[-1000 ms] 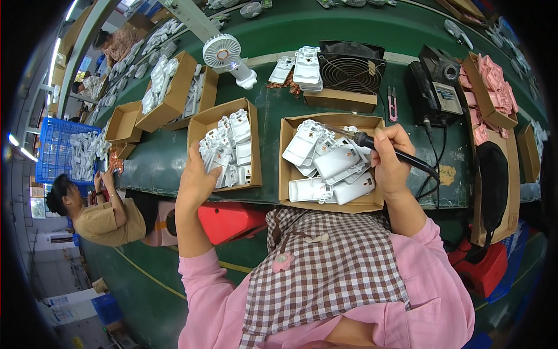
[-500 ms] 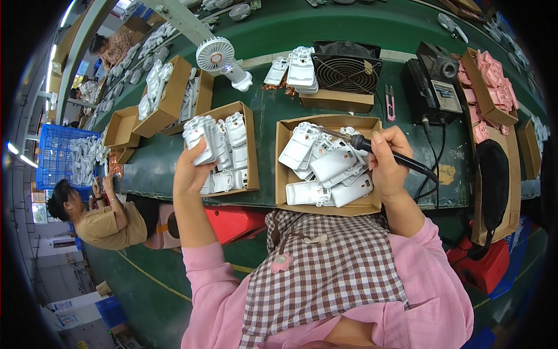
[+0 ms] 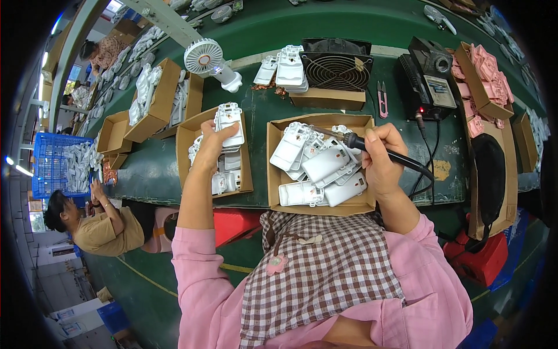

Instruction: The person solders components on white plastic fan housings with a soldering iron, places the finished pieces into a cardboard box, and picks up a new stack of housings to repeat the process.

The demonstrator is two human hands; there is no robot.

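My left hand [image 3: 214, 142] is closed on a white plastic housing [image 3: 228, 117], its thumb across the face. It is over the far part of the left cardboard box [image 3: 246, 168], where more white housings [image 3: 226, 181] lie; whether others are stacked under the held one is hard to see. In my right hand [image 3: 383, 157] is a soldering iron [image 3: 363, 143] with a black handle, gripped like a pen. Its metal tip points left over the far side of the middle cardboard box [image 3: 273, 192], which holds a loose heap of white housings [image 3: 325, 166].
Behind the boxes stand a small white fan [image 3: 204, 57], a stack of housings [image 3: 290, 67] and a black-grilled fan [image 3: 337, 70]. Pink snips [image 3: 382, 100] lie beside the soldering station [image 3: 430, 81]. Pink parts [image 3: 488, 75] fill a box at right. A co-worker [image 3: 107, 227] sits at left.
My left hand has moved from above the left box's near-left side to its far right, turning the held housing flatter. My right hand keeps the soldering iron in nearly the same place.
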